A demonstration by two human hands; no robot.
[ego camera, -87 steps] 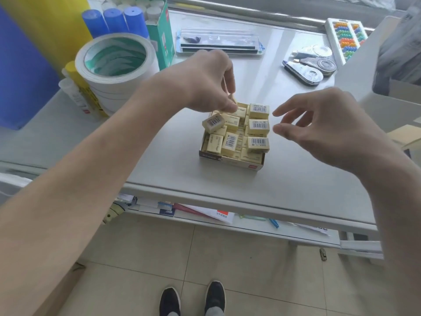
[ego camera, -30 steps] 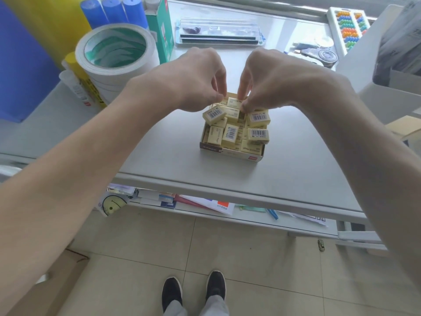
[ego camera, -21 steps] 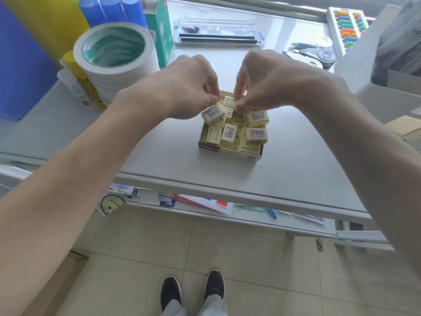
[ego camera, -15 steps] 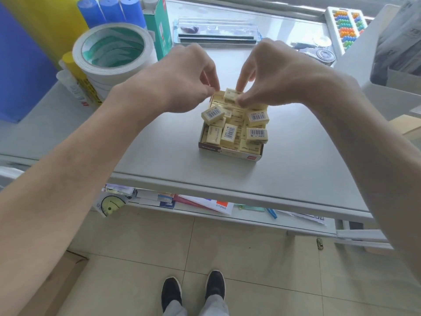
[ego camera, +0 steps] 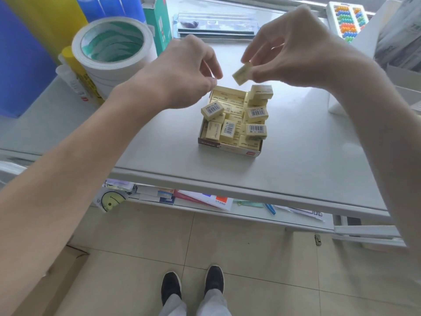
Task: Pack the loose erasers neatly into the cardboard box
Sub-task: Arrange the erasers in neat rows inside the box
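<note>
A low cardboard box (ego camera: 227,148) sits mid-table, filled with several pale yellow erasers. Loose erasers lie crooked on top; one with a barcode (ego camera: 212,109) tilts at the box's left side, and others (ego camera: 257,113) are stacked along the right. My right hand (ego camera: 293,49) hovers above the box's far edge and pinches one eraser (ego camera: 242,73) between thumb and fingers. My left hand (ego camera: 184,74) hangs just left of it, above the box's far left corner, with its fingers curled and thumb against fingertip. I see nothing held in it.
A big roll of white tape (ego camera: 111,49) stands at the left, with blue tubes and a green carton (ego camera: 157,21) behind it. A clear pencil case (ego camera: 216,25) lies at the back. A bead-frame toy (ego camera: 346,17) and a white stand (ego camera: 364,53) are at the right.
My right hand has lifted one eraser up out of the box's far end. My left hand has risen off the erasers and drawn slightly left.
</note>
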